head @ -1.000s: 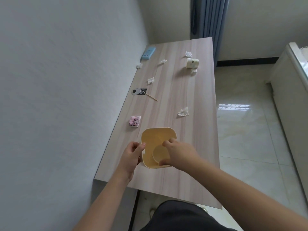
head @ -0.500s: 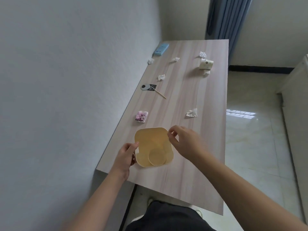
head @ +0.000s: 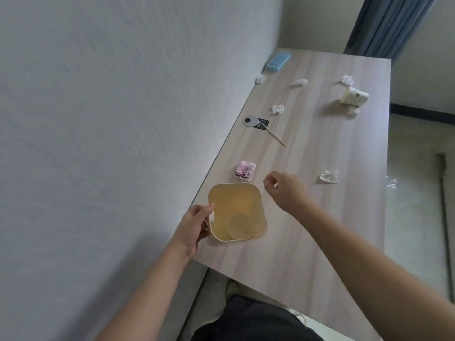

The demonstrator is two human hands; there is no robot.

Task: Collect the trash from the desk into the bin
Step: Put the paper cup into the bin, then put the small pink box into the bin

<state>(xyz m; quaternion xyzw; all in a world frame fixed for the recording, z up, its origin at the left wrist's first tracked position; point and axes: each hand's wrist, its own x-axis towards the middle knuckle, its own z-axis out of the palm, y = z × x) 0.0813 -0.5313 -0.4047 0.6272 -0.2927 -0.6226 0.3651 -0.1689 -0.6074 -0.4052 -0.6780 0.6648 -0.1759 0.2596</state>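
Note:
A small yellow bin [head: 256, 193] stands on the wooden desk [head: 307, 230] near its front left corner. My left hand [head: 194, 225] grips the bin's left rim. Just right of the bin's far corner hovers my right hand [head: 285, 190], holding nothing, its fingers loosely curled. A pink packet [head: 245, 171] lies just beyond the bin. The nearest crumpled tissue [head: 329, 176] lies to the right of my right hand. Several more tissues lie farther back, such as one tissue [head: 277, 109] by the left edge, and a paper cup [head: 354, 96] lies on its side.
A dark tag on a wooden stick [head: 261, 125] lies by the wall-side edge. A blue flat device [head: 278, 61] rests at the far left corner. The wall runs along the desk's left side. Tiled floor and a blue curtain [head: 384, 25] are to the right.
My right hand has come out of the bin and risen past its far right corner. The bin sits slightly further left, with my left hand still on its rim.

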